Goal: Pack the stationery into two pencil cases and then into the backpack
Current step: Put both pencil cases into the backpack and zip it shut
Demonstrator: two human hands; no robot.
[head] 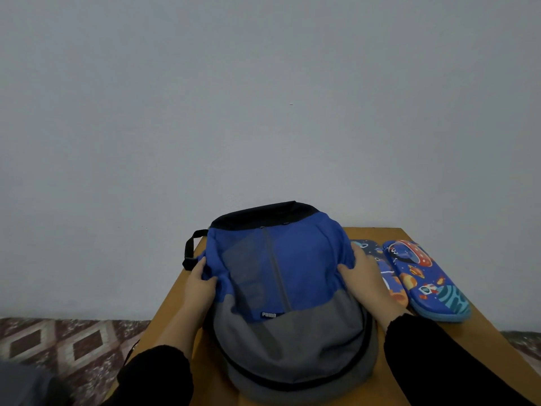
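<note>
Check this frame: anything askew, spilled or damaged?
Nothing spilled or damaged. The backpack lies flat on the table, gripped at its sides by the left hand and right hand. Both pencil cases lie side by side to its right, not yet packed.

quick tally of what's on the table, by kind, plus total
Backpack: 1, blue and grey, gripped at its sides by the left hand and the right hand
Pencil cases: 2, space-print, far one, near one partly hidden
Total: 3
</note>
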